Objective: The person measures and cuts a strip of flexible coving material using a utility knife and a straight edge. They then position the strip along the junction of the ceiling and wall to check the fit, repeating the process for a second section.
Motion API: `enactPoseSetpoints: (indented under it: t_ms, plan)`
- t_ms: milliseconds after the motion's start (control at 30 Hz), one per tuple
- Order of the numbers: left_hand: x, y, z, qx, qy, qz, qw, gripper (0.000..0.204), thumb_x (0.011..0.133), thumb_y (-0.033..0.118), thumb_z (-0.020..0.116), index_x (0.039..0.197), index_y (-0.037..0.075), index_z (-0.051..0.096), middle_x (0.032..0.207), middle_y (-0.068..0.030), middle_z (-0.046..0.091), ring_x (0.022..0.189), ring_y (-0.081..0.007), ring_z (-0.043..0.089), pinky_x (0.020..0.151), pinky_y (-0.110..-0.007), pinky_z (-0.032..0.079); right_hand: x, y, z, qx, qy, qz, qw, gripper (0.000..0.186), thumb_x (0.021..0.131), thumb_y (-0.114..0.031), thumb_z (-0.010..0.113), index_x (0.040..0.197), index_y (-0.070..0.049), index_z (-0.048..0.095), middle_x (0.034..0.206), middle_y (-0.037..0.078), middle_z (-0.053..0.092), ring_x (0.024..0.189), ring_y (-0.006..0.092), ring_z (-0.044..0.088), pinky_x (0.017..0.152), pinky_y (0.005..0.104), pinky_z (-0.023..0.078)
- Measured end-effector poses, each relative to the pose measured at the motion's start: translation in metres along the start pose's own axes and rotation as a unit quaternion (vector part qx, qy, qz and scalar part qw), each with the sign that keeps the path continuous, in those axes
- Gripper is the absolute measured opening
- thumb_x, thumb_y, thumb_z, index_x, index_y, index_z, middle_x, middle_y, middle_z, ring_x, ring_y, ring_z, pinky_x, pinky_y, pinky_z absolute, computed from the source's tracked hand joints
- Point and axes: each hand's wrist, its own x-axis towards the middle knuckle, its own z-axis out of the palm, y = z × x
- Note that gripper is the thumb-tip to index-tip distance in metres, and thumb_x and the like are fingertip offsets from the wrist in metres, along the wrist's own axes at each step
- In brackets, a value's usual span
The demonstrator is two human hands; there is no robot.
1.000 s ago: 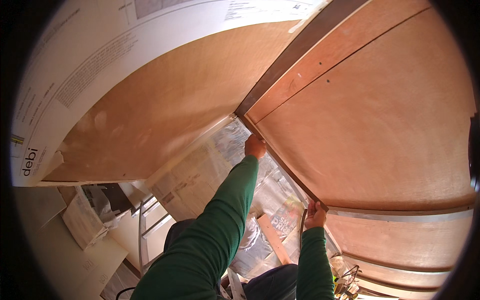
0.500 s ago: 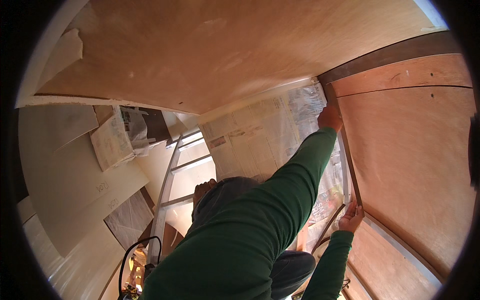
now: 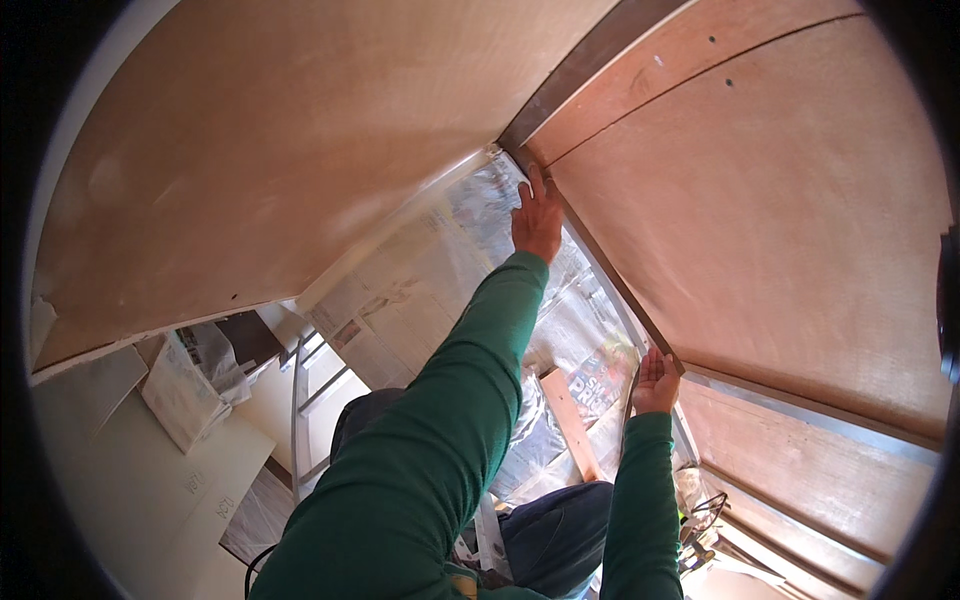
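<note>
A long dark brown strip [image 3: 622, 287] runs along the edge between the reddish wood panel [image 3: 760, 230] and the covered surface below. At its upper end my left hand [image 3: 538, 218] presses with fingers stretched and somewhat apart, the fingertips touching the strip near the corner. Lower down, my right hand [image 3: 655, 382] is palm up, its fingers curled against the strip by the joint with a cross rail [image 3: 800, 398]. From this hand a thin loose length of the strip seems to bend downward, partly hidden by the fingers. Both arms wear green sleeves.
A large tan board [image 3: 270, 130] slopes overhead at left. Newspaper and clear plastic sheeting [image 3: 400, 295] cover the surface below, with a wooden batten [image 3: 570, 425] on it. A metal ladder [image 3: 302, 410] stands at left. Cables [image 3: 708, 512] hang at lower right.
The view has swung toward the right-hand panel. My left hand's fingers now show stretched out on the strip near the corner. My right hand stays at the strip's lower part.
</note>
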Motion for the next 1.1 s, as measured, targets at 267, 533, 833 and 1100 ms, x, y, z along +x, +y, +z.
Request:
enactPoseSetpoints:
  t_ms: [267, 533, 833, 1100]
  plan:
    - [0.013, -0.033, 0.037, -0.051, -0.04, 0.052, 0.997, 0.104, 0.084, 0.037, 0.079, 0.162, 0.01, 0.016, 0.17, -0.0109, 0.013, 0.137, -0.0486, 0.045, 0.109, -0.07, 0.035, 0.044, 0.023, -0.03, -0.028, -0.11, -0.03, 0.993, 0.012, 0.099, -0.017, 0.062, 0.104, -0.005, 0.063, 0.1, 0.007, 0.067, 0.096, 0.0172, 0.067, 0.084, 0.0278, 0.057]
    - [0.007, -0.003, 0.003, -0.039, -0.114, 0.018, 0.992, 0.105, 0.084, 0.04, 0.081, 0.161, 0.016, 0.014, 0.171, -0.0069, 0.01, 0.146, -0.0587, 0.024, 0.111, -0.078, 0.023, 0.037, 0.024, 0.007, -0.05, 0.096, 0.003, 0.994, 0.009, 0.098, -0.011, 0.061, 0.107, -0.011, 0.062, 0.098, 0.003, 0.07, 0.089, 0.0185, 0.069, 0.078, 0.0342, 0.058]
    - [0.005, 0.001, -0.004, 0.008, -0.119, -0.003, 0.993, 0.11, 0.083, 0.041, 0.083, 0.162, 0.017, 0.011, 0.172, -0.0067, 0.006, 0.147, -0.058, 0.02, 0.112, -0.079, 0.017, 0.07, 0.061, 0.005, -0.012, 0.128, 0.056, 0.99, 0.012, 0.103, -0.015, 0.057, 0.111, -0.008, 0.061, 0.1, 0.006, 0.069, 0.088, 0.0203, 0.069, 0.079, 0.0363, 0.058]
    - [0.002, -0.005, 0.006, 0.005, -0.097, 0.004, 0.995, 0.113, 0.08, 0.048, 0.083, 0.161, 0.013, 0.012, 0.171, -0.0096, 0.005, 0.146, -0.0593, 0.021, 0.111, -0.08, 0.016, 0.057, 0.074, 0.022, 0.045, 0.131, 0.009, 0.99, 0.024, 0.097, -0.016, 0.068, 0.116, -0.004, 0.059, 0.109, 0.009, 0.068, 0.098, 0.0226, 0.069, 0.083, 0.0369, 0.058]
